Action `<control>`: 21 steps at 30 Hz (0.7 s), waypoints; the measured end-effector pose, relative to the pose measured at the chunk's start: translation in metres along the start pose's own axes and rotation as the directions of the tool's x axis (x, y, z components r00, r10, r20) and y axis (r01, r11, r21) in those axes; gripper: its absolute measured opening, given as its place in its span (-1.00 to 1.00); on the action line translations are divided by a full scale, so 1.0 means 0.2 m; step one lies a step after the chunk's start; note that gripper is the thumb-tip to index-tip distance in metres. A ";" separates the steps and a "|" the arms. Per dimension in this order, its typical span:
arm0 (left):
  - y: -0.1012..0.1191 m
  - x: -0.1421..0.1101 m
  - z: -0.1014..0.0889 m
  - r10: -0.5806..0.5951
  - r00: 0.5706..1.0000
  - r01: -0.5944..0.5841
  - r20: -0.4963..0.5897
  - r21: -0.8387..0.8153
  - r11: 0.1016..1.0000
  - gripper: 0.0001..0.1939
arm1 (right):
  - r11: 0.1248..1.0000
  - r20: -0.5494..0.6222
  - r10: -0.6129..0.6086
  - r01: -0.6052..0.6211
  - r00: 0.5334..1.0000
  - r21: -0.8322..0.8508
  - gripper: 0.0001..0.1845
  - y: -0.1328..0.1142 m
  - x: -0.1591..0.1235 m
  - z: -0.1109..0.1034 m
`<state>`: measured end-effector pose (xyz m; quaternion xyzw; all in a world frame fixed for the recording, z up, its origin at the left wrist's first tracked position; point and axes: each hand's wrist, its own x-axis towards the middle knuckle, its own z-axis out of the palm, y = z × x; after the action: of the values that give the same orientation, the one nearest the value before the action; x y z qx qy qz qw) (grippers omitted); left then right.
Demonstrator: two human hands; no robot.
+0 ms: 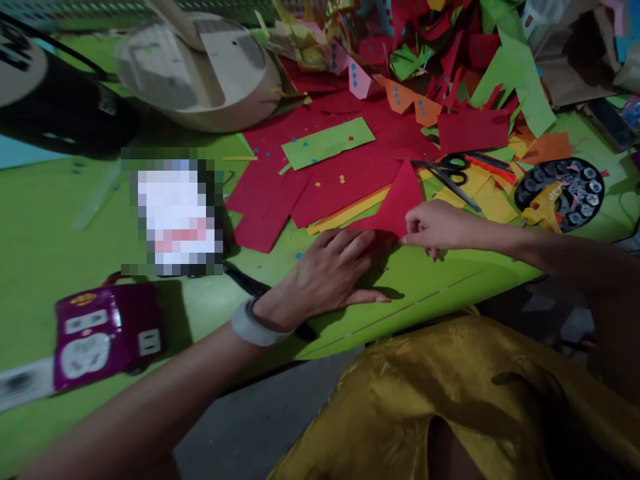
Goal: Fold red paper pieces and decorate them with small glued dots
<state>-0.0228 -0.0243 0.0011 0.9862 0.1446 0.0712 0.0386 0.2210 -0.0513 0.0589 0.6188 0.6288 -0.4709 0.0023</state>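
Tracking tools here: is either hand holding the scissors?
No, the scissors lie loose, while the left hand and right hand are both at the red paper.

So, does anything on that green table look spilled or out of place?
A little: tiny blue and yellow bits lie scattered across the red sheets beyond the left hand, like spilled confetti. Behind them, cut paper sits in a tangled heap. Nothing looks clearly damaged.

head view | looking from above gold-clad lap | facing forward and down onto green table | close, taking in left hand and right hand mid-frame
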 end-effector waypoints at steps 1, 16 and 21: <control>0.00 0.00 0.00 -0.003 1.000 0.003 0.001 0.000 1.000 -0.14 | 0.999 0.021 0.019 -0.019 1.000 0.036 -0.78 -0.01 0.03 0.00; 0.00 0.00 -0.01 0.019 0.999 -0.018 -0.038 0.021 1.000 -0.12 | 0.931 0.016 0.236 -0.230 0.972 0.282 -0.63 0.27 -0.07 -0.17; -0.01 0.02 -0.03 0.021 0.999 -0.022 0.027 0.050 0.998 -0.14 | 0.930 0.067 0.162 -0.175 0.985 0.322 -0.67 0.17 -0.02 -0.13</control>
<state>-0.0208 -0.0219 0.0077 0.9892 0.1351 0.0551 0.0148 0.2637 -0.0461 0.0554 0.6526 0.4866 -0.5789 -0.0474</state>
